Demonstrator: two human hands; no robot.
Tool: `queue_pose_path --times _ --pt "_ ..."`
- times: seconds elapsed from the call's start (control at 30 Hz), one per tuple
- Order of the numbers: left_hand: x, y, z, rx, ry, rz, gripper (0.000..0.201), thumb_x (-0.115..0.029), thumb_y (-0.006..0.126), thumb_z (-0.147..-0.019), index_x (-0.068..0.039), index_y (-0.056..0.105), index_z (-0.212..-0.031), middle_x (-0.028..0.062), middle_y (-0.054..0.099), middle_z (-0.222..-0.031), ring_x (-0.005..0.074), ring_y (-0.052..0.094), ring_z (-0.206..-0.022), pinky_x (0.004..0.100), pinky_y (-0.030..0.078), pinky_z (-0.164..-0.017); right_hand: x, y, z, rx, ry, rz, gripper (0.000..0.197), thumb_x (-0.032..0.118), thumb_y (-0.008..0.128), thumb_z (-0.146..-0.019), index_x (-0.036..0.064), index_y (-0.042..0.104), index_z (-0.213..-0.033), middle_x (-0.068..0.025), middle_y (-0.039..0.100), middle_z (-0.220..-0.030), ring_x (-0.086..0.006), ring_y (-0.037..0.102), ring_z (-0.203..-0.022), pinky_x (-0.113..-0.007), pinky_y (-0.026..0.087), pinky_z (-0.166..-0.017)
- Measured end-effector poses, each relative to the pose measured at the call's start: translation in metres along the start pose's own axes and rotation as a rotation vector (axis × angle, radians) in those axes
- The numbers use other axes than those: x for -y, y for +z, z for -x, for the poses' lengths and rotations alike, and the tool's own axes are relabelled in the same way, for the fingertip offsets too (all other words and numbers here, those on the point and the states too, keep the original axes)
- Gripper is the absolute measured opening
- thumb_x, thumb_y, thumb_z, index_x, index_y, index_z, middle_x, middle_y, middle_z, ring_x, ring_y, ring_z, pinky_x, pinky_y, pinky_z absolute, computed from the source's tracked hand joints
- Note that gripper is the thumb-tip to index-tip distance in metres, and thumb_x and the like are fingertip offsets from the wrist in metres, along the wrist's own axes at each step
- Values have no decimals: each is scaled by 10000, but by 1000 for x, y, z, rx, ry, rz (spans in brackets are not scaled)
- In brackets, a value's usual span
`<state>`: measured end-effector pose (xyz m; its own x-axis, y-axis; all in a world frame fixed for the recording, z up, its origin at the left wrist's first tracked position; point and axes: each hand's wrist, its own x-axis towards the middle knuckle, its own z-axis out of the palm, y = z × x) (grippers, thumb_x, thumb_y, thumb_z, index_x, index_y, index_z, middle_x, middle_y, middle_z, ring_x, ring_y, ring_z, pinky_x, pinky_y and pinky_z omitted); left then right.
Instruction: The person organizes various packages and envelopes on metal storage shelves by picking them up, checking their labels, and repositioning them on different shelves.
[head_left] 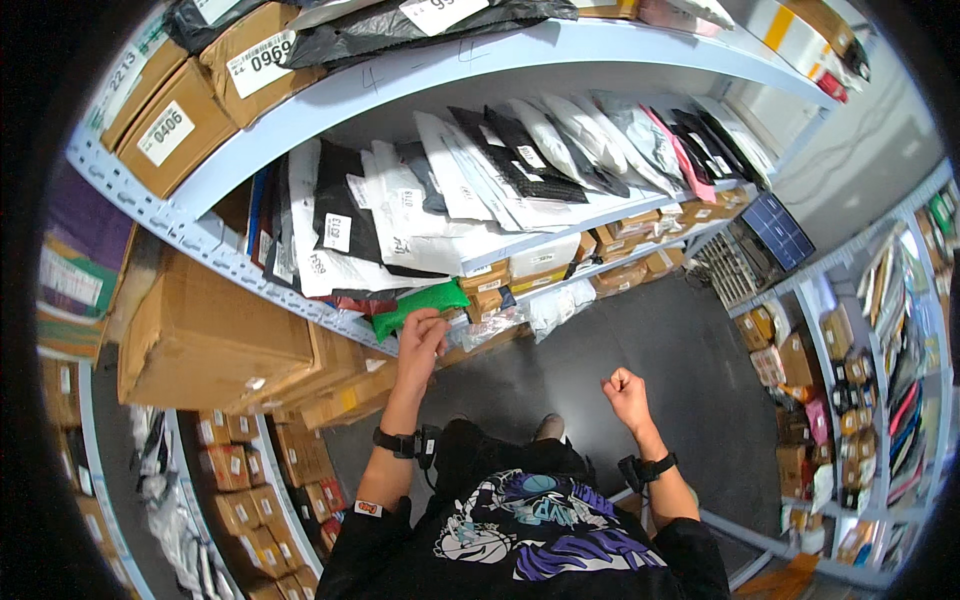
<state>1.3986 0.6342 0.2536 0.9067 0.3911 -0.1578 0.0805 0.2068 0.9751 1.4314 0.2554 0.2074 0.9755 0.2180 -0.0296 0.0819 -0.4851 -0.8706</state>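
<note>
- Shelf rack: ahead, spans most of the upper view.
- Big cardboard box: left of the left hand.
- Row of mailing bags: white and black, on the middle shelf.
- Green packet: by the shelf front, below the row's left part.
- Left hand: at the packet's lower edge, fingers bent; can't tell if gripping.
- Right hand: closed fist, over grey floor.

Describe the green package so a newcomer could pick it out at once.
Face the pale shelving unit and find its row of mailing bags. Just below that row's left half, beside the person's left hand, is the green package. Its bright green sets it apart from nearby white bags and brown boxes.
</note>
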Motion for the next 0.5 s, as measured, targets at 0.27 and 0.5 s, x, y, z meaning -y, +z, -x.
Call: queue_pose_path --times 0.27,0.5 --pt "8 18 13 70 -80 -121 152 -150 605 -911 -60 553 -1022 54 673 -836 61 500 -653 212 404 -591 -3 -12 -19 189 -35 -204 198 23 634 -832 53 457 -749 50 433 -627 -34 399 -604 -221 390 -536" --pt "16 25 -20 159 -169 -144 149 -183 575 -934 -62 567 -1020 36 654 -810 65 513 -669 207 421 -606 253 -157 11 -355 -920 -168 138 109 644 -820 26 613 -926 -108 604 -847 -241 596 -746 -359 513 -671"
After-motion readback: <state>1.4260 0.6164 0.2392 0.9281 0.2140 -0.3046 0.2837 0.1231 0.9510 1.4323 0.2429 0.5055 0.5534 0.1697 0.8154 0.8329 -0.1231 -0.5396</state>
